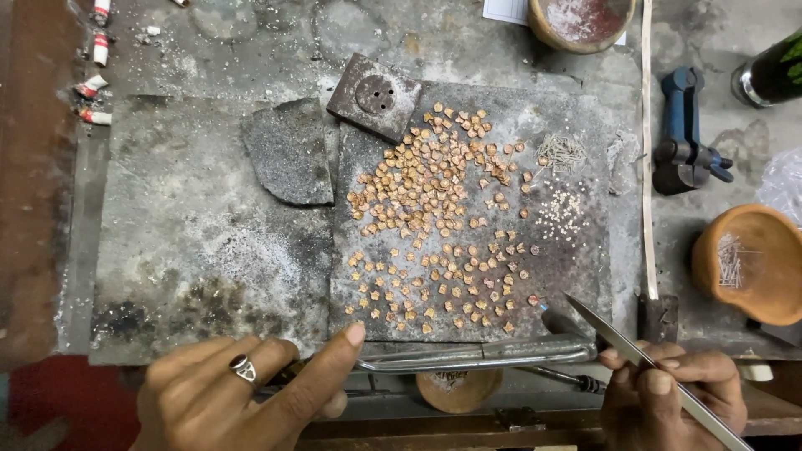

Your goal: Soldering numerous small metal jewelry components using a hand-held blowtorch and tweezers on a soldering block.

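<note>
- Your right hand pinches a pair of long steel tweezers near their rear half; the grip is pressed together on the shaft, thumb and fingers wrapped close.
- The tweezers run on a diagonal: rear end off the lower right edge of the view, tip up and to the left, ending just over the lower right corner of the dark slab on the desk.
- I judge them light, stiff and slick, springy across the blades; hold behind the middle, as you do now, for fine control of the tip.
- Your left hand, with a ring on one finger, holds a thin metal blowpipe; its grip is closed loosely, forefinger stretched along the tube. The tube lies nearly level, left to right, along the slab's near edge.
- Small copper-coloured pieces lie scattered flat on the slab, near the tweezer tip. They look tiny, light and easily flicked; take each by its edge.
</note>
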